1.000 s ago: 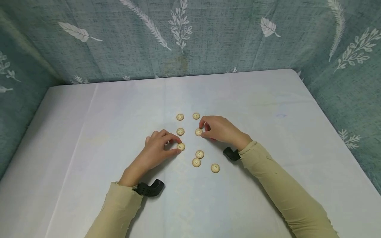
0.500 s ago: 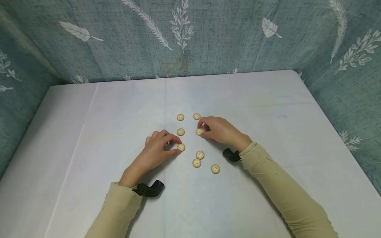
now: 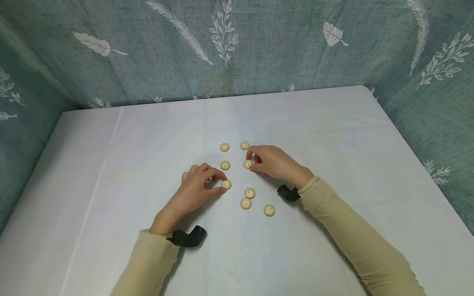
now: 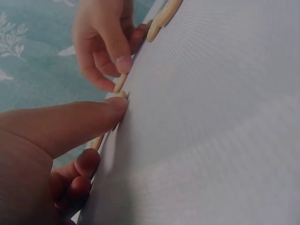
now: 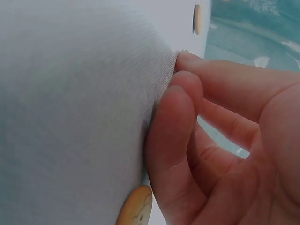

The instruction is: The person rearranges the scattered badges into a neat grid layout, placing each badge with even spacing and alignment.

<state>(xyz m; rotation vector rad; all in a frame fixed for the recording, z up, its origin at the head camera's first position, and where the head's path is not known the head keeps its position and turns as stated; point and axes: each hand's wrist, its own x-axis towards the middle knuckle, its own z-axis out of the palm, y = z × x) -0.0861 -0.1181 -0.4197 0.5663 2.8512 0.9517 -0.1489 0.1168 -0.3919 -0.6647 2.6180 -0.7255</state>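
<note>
Round pale wooden buttons lie on the white tabletop in the head view. My left hand (image 3: 198, 187) pinches one button (image 3: 226, 184) by its edges between thumb and forefinger, flat on the cloth. Across from it, my right hand (image 3: 277, 163) has thumb and forefinger at the edges of another button (image 3: 248, 164). Above the left hand's button, a second (image 3: 225, 165) and a third (image 3: 224, 147) line up in a column. A further button (image 3: 245, 146) lies just beyond the right fingertips. In the right wrist view the held button is mostly hidden behind the fingers.
Nearer the front, two buttons (image 3: 249, 193) lie touching or nearly so, with a single button (image 3: 269, 210) to their right. The white-covered table (image 3: 155, 135) ends at a green leaf-patterned curtain (image 3: 266, 45) behind and at the sides.
The right hand's fingertips have shifted slightly left around their button. My left hand keeps its pinch. The whole head view has drifted very slightly.
</note>
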